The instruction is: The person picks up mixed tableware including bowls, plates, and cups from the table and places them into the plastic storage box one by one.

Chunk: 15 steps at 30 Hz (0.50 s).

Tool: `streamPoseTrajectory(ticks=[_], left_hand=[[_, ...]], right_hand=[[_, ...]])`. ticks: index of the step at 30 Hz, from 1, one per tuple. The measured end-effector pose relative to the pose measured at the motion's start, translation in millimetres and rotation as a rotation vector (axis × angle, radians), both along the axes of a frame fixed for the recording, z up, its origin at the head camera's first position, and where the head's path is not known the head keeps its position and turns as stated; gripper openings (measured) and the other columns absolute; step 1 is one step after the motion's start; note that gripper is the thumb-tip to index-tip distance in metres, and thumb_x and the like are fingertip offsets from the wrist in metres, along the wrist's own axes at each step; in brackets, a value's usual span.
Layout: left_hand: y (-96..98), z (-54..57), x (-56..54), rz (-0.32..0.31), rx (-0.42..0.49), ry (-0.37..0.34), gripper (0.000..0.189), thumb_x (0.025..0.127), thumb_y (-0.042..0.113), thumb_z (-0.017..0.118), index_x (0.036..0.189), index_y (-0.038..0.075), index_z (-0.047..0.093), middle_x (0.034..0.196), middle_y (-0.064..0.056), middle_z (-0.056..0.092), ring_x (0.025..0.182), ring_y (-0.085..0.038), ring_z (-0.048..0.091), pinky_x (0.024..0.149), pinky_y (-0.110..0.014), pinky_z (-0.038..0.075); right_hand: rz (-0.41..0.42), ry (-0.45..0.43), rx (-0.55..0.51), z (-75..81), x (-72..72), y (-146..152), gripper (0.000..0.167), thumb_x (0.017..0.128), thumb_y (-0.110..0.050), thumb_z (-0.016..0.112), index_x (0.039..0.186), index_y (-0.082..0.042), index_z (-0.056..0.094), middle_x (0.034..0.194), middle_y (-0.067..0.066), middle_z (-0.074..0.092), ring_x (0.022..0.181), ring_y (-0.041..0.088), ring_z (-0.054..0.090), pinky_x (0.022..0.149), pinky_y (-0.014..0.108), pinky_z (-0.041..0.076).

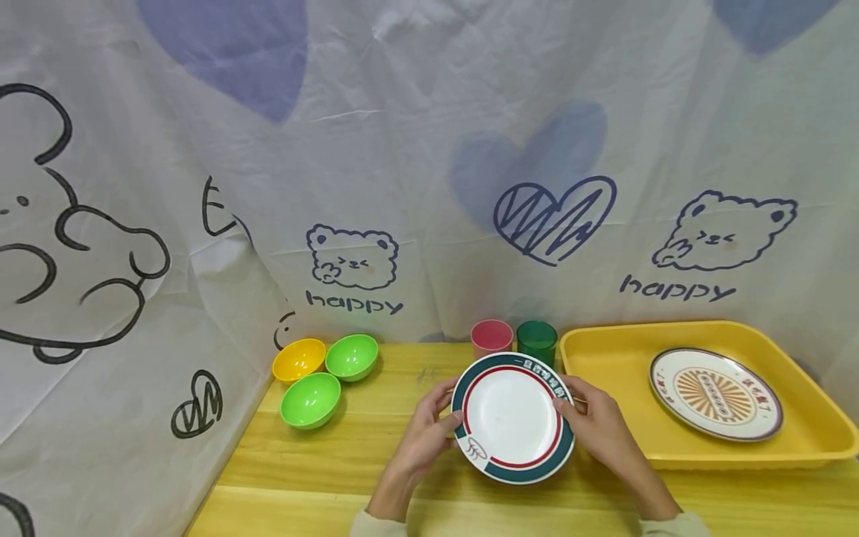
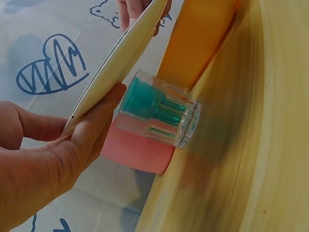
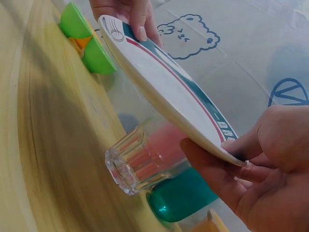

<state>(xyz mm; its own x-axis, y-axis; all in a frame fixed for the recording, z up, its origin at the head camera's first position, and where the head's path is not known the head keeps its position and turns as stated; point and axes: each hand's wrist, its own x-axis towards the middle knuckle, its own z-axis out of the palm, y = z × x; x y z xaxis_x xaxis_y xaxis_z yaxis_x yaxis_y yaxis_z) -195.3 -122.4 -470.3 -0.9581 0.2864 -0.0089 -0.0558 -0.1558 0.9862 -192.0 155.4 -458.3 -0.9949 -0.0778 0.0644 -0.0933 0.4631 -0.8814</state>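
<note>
A white plate [image 1: 513, 418] with a dark green rim and a red ring is held up above the table, tilted so its face shows in the head view. My left hand [image 1: 429, 425] pinches its left edge, thumb on the face and fingers beneath. On the opposite edge my right hand [image 1: 597, 421] grips it the same way. Behind and below the plate stands a clear glass [image 3: 145, 159], seen in both wrist views but hidden in the head view. A pink cup [image 1: 492, 337] and a green cup [image 1: 537, 341] stand side by side just beyond.
On the right, a yellow tray [image 1: 604, 358] holds a second plate [image 1: 716, 394] with a sunburst print. At the back left sit an orange bowl [image 1: 299, 360] and two green bowls [image 1: 311, 401]. A printed cloth [image 1: 429, 149] hangs behind the wooden table [image 1: 302, 477].
</note>
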Motion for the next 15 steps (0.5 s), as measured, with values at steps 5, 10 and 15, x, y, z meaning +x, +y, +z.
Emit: streamPoseTrajectory(ticks=[5, 10, 15], left_hand=[[1.4, -2.1, 2.6, 0.001, -0.004, -0.005, 0.053, 0.100, -0.007, 0.048, 0.152, -0.002, 0.041, 0.144, -0.024, 0.053, 0.090, -0.021, 0.065, 0.060, -0.026, 0.057], [1.2, -5.6, 6.8, -0.012, 0.002, -0.023, 0.050, 0.100, -0.003, 0.054, 0.149, -0.007, 0.042, 0.139, -0.025, 0.058, 0.092, -0.020, 0.068, 0.068, -0.029, 0.061], [2.8, -7.1, 5.7, -0.057, 0.014, -0.004, 0.046, 0.104, 0.003, 0.055, 0.147, -0.008, 0.044, 0.134, -0.026, 0.060, 0.105, -0.027, 0.068, 0.088, -0.047, 0.060]], right_hand=[[0.020, -0.005, -0.036, 2.1, 1.0, 1, 0.042, 0.105, -0.010, 0.057, 0.144, 0.005, 0.051, 0.141, 0.030, 0.055, 0.112, 0.037, 0.068, 0.083, 0.033, 0.061], [0.019, -0.008, 0.012, 12.7, 1.3, 4, 0.044, 0.106, -0.015, 0.056, 0.146, 0.002, 0.050, 0.145, 0.028, 0.052, 0.115, 0.037, 0.066, 0.088, 0.037, 0.060], [-0.029, 0.022, 0.064, 25.7, 3.3, 22, 0.046, 0.108, -0.020, 0.053, 0.149, 0.000, 0.047, 0.147, 0.029, 0.049, 0.106, 0.036, 0.067, 0.081, 0.034, 0.062]])
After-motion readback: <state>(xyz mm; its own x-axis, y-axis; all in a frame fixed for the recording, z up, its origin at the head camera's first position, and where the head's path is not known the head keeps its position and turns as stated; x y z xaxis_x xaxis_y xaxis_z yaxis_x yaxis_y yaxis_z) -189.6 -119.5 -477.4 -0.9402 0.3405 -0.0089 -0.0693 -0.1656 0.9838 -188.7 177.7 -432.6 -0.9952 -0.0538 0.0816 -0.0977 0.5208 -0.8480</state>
